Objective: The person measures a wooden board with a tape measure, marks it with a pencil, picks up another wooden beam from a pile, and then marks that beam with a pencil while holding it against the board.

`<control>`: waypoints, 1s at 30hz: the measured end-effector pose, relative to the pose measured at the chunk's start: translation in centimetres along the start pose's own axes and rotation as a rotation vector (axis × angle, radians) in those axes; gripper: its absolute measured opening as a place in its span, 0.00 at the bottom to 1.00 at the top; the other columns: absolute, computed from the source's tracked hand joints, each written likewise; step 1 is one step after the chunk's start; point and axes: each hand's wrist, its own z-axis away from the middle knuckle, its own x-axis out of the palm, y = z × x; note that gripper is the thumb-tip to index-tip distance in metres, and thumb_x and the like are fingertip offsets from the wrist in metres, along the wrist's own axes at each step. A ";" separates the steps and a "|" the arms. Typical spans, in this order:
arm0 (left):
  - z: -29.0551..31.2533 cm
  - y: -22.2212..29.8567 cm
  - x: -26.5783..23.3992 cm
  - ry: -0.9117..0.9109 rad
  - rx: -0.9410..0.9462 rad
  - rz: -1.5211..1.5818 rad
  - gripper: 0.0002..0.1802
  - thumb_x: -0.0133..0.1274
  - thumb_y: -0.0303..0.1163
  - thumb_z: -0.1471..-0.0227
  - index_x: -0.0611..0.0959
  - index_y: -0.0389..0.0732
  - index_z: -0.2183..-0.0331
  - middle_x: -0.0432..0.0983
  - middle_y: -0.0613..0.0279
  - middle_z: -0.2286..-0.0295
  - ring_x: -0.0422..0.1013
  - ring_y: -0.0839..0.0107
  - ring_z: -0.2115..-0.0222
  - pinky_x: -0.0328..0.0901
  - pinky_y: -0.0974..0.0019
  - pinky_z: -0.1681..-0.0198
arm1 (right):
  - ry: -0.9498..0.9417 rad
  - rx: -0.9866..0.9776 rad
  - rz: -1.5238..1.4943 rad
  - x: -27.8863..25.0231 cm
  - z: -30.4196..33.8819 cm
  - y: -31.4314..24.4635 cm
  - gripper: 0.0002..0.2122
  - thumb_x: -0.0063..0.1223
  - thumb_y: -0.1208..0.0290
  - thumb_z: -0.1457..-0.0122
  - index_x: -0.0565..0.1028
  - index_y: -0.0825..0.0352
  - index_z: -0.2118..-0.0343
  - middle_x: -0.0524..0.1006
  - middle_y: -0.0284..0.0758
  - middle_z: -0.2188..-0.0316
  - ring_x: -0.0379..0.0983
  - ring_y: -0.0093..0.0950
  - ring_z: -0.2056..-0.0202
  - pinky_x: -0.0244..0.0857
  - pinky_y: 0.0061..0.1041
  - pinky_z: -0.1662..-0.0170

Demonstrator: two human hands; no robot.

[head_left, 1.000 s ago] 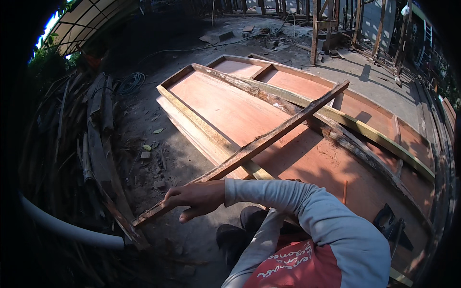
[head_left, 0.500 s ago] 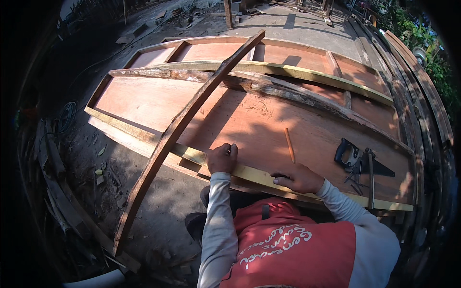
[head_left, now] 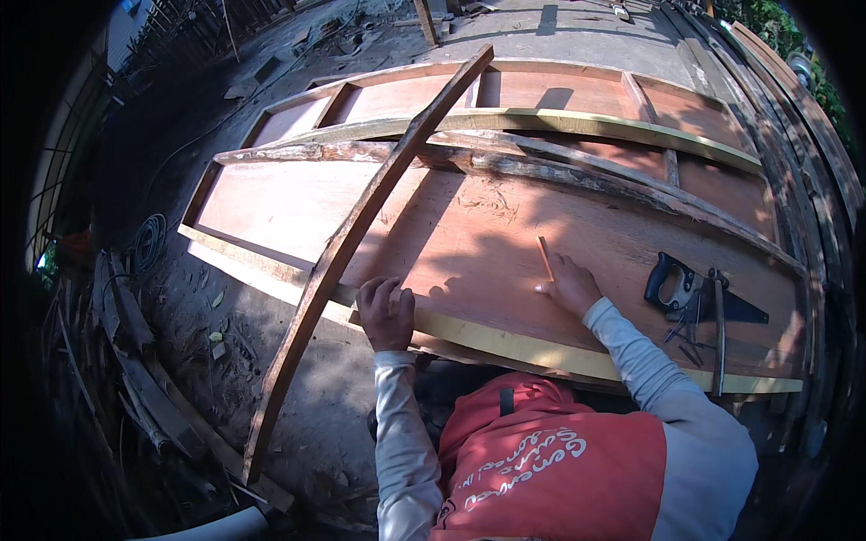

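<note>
My left hand (head_left: pixel 386 313) is closed, its fingers curled at the yellowish wooden batten (head_left: pixel 505 343) along the near edge of a frame. Whatever is pinched in it, if anything, is too small to make out. To the right, my right hand (head_left: pixel 572 287) lies over the reddish plywood panel (head_left: pixel 469 243), thumb and fingers around the lower part of an orange pencil (head_left: pixel 542 247). Just left of my left hand, a long dark wooden beam (head_left: pixel 347 236) crosses the frame at a slant.
A handsaw (head_left: pixel 690 287) with a dark handle lies at the panel's right, beside a hammer (head_left: pixel 719 334) and several nails (head_left: pixel 690 338). A second framed panel (head_left: pixel 586 95) lies behind. Stacked planks (head_left: pixel 794 135) run along the right; scrap wood (head_left: pixel 153 388) lies at left.
My right hand has left the near batten and moved up over the panel to the pencil. My left hand has slid left along the batten. The view has shifted slightly.
</note>
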 end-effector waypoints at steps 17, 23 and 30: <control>-6.1 -6.1 -14.2 -0.395 -0.490 -0.906 0.35 0.67 0.63 0.67 0.81 0.44 0.66 0.82 0.50 0.70 0.79 0.50 0.67 0.71 0.51 0.64 | 0.101 0.088 -0.092 -0.8 -1.3 -0.5 0.12 0.53 0.64 0.47 0.70 0.67 0.66 0.77 0.47 0.73 0.76 0.47 0.68 0.67 0.45 0.62; 5.9 -3.4 -17.0 -0.248 -0.461 -0.865 0.35 0.71 0.60 0.72 0.82 0.43 0.67 0.80 0.50 0.74 0.78 0.49 0.72 0.70 0.49 0.69 | 0.173 0.064 -0.377 -0.8 -0.1 0.6 0.11 0.53 0.66 0.44 0.68 0.69 0.65 0.78 0.43 0.73 0.77 0.41 0.73 0.71 0.39 0.66; 21.4 1.3 -25.6 -0.202 -0.463 -0.912 0.32 0.73 0.55 0.73 0.81 0.42 0.69 0.78 0.52 0.75 0.76 0.51 0.73 0.68 0.50 0.71 | -0.147 -0.213 -1.016 -0.2 0.4 -7.6 0.14 0.50 0.73 0.40 0.66 0.70 0.53 0.75 0.37 0.70 0.75 0.24 0.73 0.69 0.26 0.71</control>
